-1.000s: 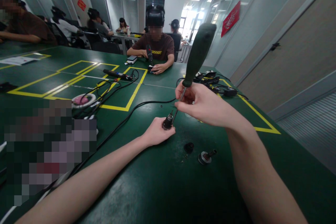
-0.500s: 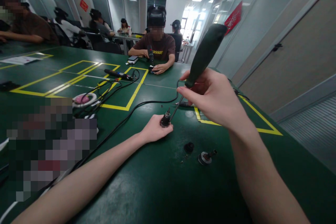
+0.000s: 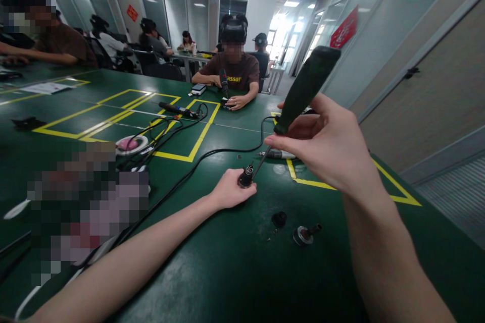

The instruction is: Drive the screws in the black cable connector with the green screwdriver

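Screwdriver (image 3: 308, 88) Held Against or Near a Small Black Part (image 3: 247, 175)

The left hand (image 3: 232, 190) is closed around the small black part, on the green table (image 3: 197, 272). The part stands almost upright in the grip, and its thin metal tip points up. The right hand (image 3: 333, 144) is partly curled, and its thumb and fingers pinch the screwdriver at the lower end of the handle. The thick dark green handle leans up to the right, while the thin shaft goes down to the left, to the right side of the part. Whether the end of the shaft touches it, I cannot tell.

To the near right of the left hand, a black cap-like piece (image 3: 279, 219) lies on the table. Just right of this is a round metal piece with a stem (image 3: 303, 235). Farther away, a slim grey tool (image 3: 278, 154) lies partly behind the right hand. A black cable (image 3: 212, 152) curves across the table, on the far side of the left hand. At the far side, a co-worker (image 3: 235, 68) sits and holds a dark tool (image 3: 223, 79).
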`<state>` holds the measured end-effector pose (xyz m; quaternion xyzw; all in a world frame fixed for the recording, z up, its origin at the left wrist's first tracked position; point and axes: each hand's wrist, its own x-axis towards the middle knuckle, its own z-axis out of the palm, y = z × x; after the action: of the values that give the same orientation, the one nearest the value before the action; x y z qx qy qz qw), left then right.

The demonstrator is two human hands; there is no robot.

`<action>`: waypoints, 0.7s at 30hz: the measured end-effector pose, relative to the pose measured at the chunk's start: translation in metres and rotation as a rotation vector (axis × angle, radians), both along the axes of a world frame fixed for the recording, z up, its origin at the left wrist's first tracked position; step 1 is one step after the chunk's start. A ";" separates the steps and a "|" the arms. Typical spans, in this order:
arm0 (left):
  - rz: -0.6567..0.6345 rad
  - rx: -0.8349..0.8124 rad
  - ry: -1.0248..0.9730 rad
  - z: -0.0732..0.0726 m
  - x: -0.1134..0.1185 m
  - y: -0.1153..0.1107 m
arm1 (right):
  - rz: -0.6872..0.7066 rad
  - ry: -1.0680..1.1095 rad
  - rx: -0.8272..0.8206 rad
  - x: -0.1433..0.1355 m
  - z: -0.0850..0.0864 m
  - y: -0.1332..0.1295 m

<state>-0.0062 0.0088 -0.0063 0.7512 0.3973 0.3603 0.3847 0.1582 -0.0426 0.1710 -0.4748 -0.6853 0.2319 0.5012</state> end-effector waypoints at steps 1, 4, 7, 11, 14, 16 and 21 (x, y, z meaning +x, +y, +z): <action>0.001 -0.003 -0.005 0.000 0.000 0.000 | 0.019 0.032 -0.022 -0.001 0.002 -0.001; -0.002 -0.009 -0.022 0.002 -0.001 0.000 | 0.063 0.092 -0.081 -0.004 0.005 -0.005; -0.001 -0.021 -0.028 0.001 -0.001 -0.001 | 0.080 0.113 -0.122 -0.005 0.005 -0.005; 0.003 -0.036 -0.037 0.000 0.000 0.000 | 0.112 0.130 -0.163 -0.005 0.004 -0.004; 0.001 -0.040 -0.045 0.001 0.000 0.000 | 0.154 0.115 -0.165 -0.005 0.003 -0.002; -0.002 -0.043 -0.047 0.002 0.000 -0.001 | 0.182 0.084 -0.141 -0.004 0.002 -0.001; -0.004 -0.047 -0.041 0.003 0.000 -0.001 | 0.130 -0.136 -0.035 -0.005 -0.005 0.003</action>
<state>-0.0058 0.0077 -0.0031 0.7351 0.3961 0.3654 0.4113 0.1536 -0.0395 0.1661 -0.4528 -0.7430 0.2429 0.4289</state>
